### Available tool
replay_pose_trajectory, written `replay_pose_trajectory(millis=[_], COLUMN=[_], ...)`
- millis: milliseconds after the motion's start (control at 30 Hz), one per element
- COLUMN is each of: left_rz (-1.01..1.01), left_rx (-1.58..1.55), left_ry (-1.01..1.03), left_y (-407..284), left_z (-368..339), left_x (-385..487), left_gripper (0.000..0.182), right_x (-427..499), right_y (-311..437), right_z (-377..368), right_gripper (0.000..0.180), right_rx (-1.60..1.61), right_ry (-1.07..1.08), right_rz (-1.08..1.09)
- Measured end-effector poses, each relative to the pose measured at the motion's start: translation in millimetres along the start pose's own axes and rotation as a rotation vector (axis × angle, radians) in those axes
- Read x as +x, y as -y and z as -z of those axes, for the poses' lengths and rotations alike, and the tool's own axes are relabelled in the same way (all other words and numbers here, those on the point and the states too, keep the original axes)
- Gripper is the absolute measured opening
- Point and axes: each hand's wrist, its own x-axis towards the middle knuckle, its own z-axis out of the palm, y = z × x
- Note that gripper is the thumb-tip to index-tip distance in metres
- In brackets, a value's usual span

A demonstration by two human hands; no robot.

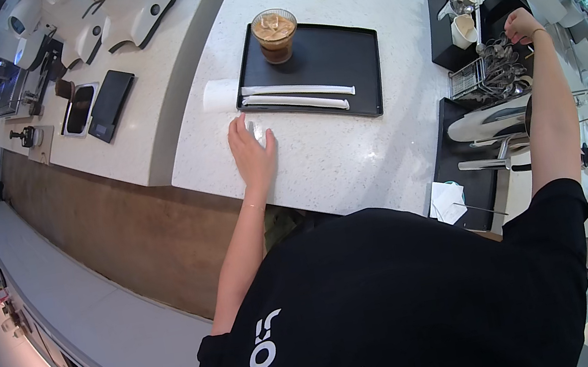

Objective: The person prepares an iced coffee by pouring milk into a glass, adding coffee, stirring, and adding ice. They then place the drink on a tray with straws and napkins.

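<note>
My left hand point(254, 152) rests on the speckled white counter with its fingers apart, just in front of a black tray point(331, 53). On the tray stands a clear cup of iced milk coffee point(276, 36) at the far left. Two paper-wrapped straws point(297, 96) lie side by side along its near edge. A white napkin point(219, 96) lies at the tray's left side, partly against it. My right hand point(523, 26) reaches far right, fingers curled in at a heap of metal spoons and other cutlery point(503, 67). Whether it grips a piece is hidden.
Black organizer boxes point(442, 42) with white cups point(465, 31) line the counter's right side. A metal pitcher point(486, 121) and a white cloth point(448, 200) are nearer me. Across a gap at left stand an espresso machine point(128, 13) and a black scale point(111, 105).
</note>
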Motion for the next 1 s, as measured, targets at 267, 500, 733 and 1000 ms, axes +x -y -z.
replay_pose_trajectory(millis=[267,500,733,1000], left_rz=[-0.019,-0.009,-0.098,-0.128], left_rx=[0.031,0.0,0.14,0.219], left_ry=[-0.011,-0.039,-0.02,-0.048], left_y=[3,3,6,11], left_z=[-1,-1,-5,-12], left_x=[-2,-2,-1,-1], left_gripper=[0.062,0.06,0.051,0.042], right_x=[-10,5,0,-107], right_y=[27,45,71,248], right_z=[-37,-23,12,-131], right_gripper=[0.013,0.007,0.024,0.027], right_rx=[-0.155,-0.221,0.491,0.198], right_ry=[0.077,0.149,-0.475,-0.267], right_rz=[-0.02,-0.022,0.579,1.354])
